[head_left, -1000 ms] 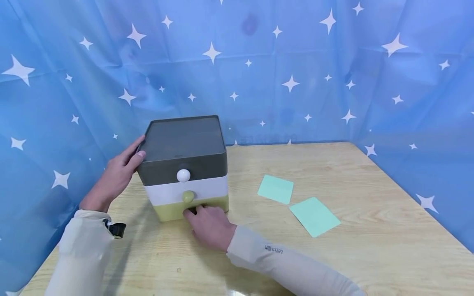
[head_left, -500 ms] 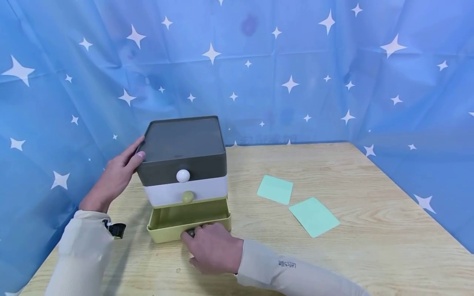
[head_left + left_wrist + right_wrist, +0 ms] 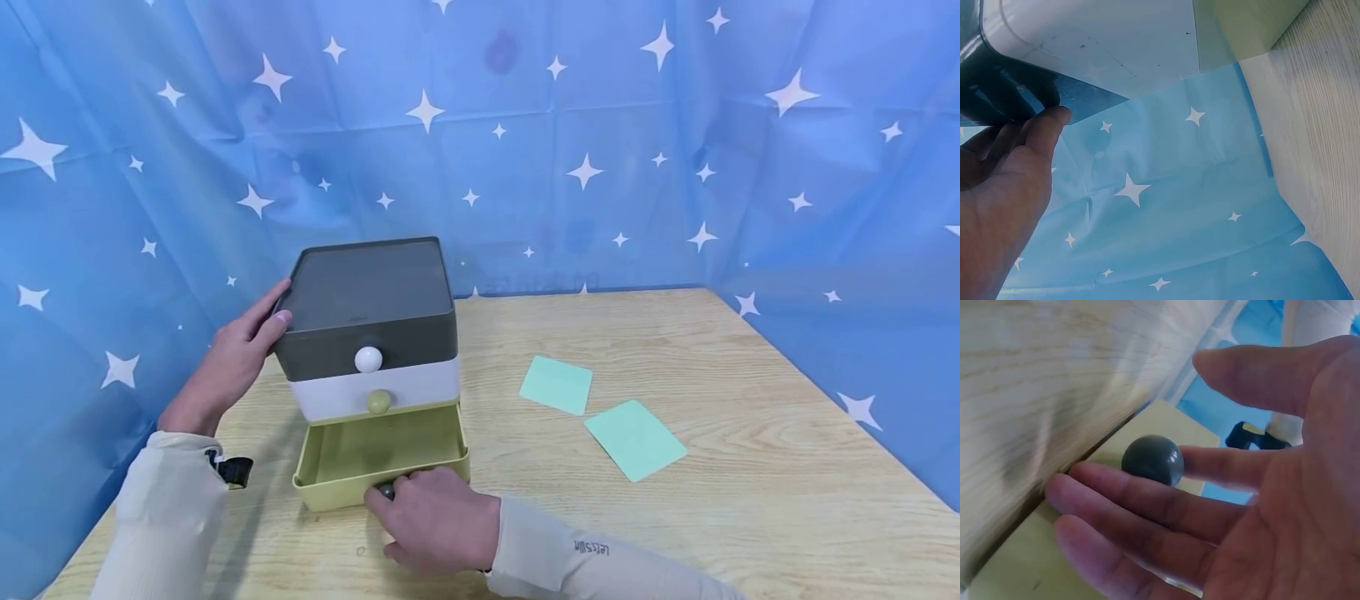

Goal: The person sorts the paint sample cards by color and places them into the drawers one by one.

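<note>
A desktop drawer unit [image 3: 371, 287] has a dark grey top tier, a white middle tier and an olive-green bottom drawer [image 3: 330, 497]. That bottom drawer stands pulled out, and nothing lies on the visible part of its floor. My right hand [image 3: 442, 521] is at its front, holding the dark grey round knob [image 3: 1152, 460] between index and middle fingers; the thumb is apart from it in the right wrist view. My left hand [image 3: 232, 358] rests against the left side of the top tier, its fingers pressed to the dark wall [image 3: 1085, 100].
Two mint-green square sheets, a farther one [image 3: 557, 385] and a nearer one [image 3: 636, 440], lie flat to the right on the wooden table [image 3: 750, 400]. A blue star-patterned curtain [image 3: 510, 167] hangs behind. The upper tiers carry a white knob [image 3: 368, 359] and an olive knob [image 3: 378, 402].
The bottom drawer has slid out toward me, with my right hand drawing back on its knob. My left hand has stayed against the unit's side, and the sheets lie where they were.
</note>
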`<action>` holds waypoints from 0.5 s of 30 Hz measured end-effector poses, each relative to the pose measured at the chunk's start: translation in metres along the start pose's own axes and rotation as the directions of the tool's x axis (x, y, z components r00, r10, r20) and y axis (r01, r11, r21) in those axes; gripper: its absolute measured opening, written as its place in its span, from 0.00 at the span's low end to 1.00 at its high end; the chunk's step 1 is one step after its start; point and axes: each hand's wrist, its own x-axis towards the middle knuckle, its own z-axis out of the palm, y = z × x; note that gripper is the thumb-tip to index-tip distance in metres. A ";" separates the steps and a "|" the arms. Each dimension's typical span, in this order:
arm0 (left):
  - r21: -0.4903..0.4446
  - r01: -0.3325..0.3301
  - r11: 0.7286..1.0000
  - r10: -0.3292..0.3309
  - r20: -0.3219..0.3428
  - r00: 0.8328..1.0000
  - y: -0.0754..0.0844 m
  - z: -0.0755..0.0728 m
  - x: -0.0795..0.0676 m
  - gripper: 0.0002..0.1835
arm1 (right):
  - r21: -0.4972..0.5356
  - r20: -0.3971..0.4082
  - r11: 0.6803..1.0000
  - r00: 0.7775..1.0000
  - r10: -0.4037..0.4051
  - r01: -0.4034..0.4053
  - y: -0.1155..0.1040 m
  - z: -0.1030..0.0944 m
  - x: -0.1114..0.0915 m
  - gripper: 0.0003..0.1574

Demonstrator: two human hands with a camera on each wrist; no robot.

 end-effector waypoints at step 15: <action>0.005 0.009 1.000 -0.008 -0.018 1.000 0.000 0.001 0.000 0.32 | 0.707 0.237 0.706 0.949 -0.208 -0.022 0.135 -0.032 -0.048 0.26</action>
